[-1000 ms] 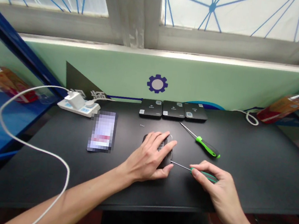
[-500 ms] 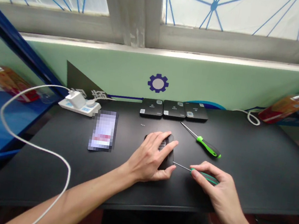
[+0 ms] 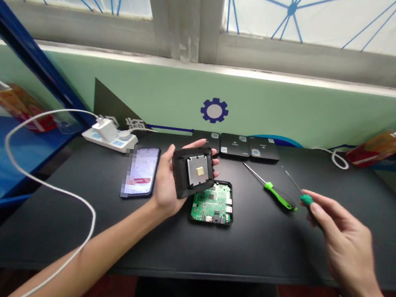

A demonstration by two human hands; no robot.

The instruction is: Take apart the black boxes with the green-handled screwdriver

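Note:
My left hand (image 3: 169, 183) holds up a black box cover (image 3: 180, 173), its inner side facing me; a metal plate (image 3: 194, 165) with a small pale pad sits in it. Just below and right, the open lower case with a green circuit board (image 3: 208, 206) lies on the table, its upper left corner hidden by the cover. My right hand (image 3: 345, 236) is closed around the green handle of a thin screwdriver (image 3: 307, 200), whose shaft points up and left, in the air. A second screwdriver (image 3: 275, 194) with a bright green and black handle lies nearby.
Three closed black boxes (image 3: 235, 146) stand in a row at the table's back. A phone (image 3: 141, 173) lies left of my left hand. Behind it sits a power strip (image 3: 111, 139) with a charger, whose white cable (image 3: 64, 195) loops across the left side. Bottles (image 3: 384, 146) stand at both sides.
The box has come apart: my left hand has lifted its cover and turned it over, baring the circuit board. My right hand has drawn the screwdriver away from the box's edge, up and right.

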